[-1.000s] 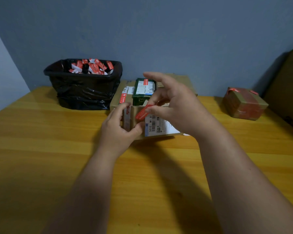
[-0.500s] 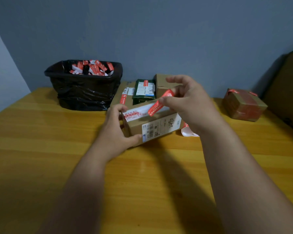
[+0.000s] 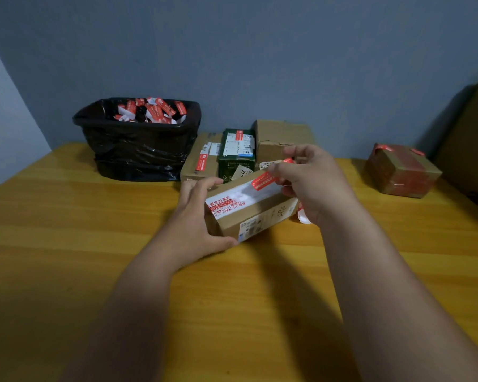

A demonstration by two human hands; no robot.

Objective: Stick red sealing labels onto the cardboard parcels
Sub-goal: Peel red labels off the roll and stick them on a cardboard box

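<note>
Both hands meet at the centre of the frame over a wooden table (image 3: pixel 66 244). One, the left hand (image 3: pixel 196 224), grips the near end of a cardboard parcel (image 3: pixel 249 213), thumb under, fingers curled over its top. At the parcel's far end the right hand (image 3: pixel 312 183) pinches a red sealing label (image 3: pixel 265 180) (its lower end lies on the pale tape across the top). Behind stand more parcels (image 3: pixel 232 153), with a black bin (image 3: pixel 138 144) of label scraps at upper left and a taped box (image 3: pixel 402 170) at right.
</note>
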